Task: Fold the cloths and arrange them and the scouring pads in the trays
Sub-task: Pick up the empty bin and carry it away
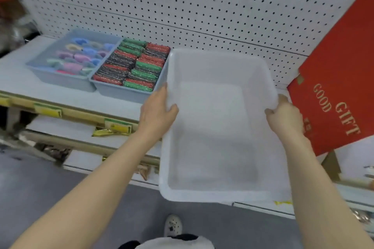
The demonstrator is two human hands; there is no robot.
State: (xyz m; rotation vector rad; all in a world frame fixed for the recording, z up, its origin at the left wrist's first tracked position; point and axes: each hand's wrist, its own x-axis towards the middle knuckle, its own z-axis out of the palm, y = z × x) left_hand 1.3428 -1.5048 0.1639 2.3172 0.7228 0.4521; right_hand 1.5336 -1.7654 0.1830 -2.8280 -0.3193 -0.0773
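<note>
Holding white tray (212, 119) with both hands, nothing in it.

- Left hand (156, 111): grips the tray's left rim, thumb hooked over the edge into the tray, fingers down the outer wall.
- Right hand (283, 117): grips the tray's right rim, thumb over the edge, fingers curled outside and under it.
- White tray's far end sits over the shelf (18, 79) and its near end hangs out past the shelf front. Can't tell if the base touches the shelf.
- Grey tray (125, 92) just left of the white tray, far corners touching or nearly so. It is packed with scouring pads (133, 62) in red, green and dark rows, standing on edge.
- Second grey tray (60, 80) further left of the white tray, butted against the first. It holds pastel cloths (77, 56) in blue, pink and green; too blurred to tell fold state.
- Pegboard (182, 6) behind the white tray.
- Red box (334, 87) marked "GOOD GIFT" just right of the white tray, tilted, close to the right hand.
- Yellow-green price labels (48, 110) on the shelf edge, left of and below the white tray.
- Shoe (173, 225) on the grey floor (40, 188) below the white tray's near edge.
</note>
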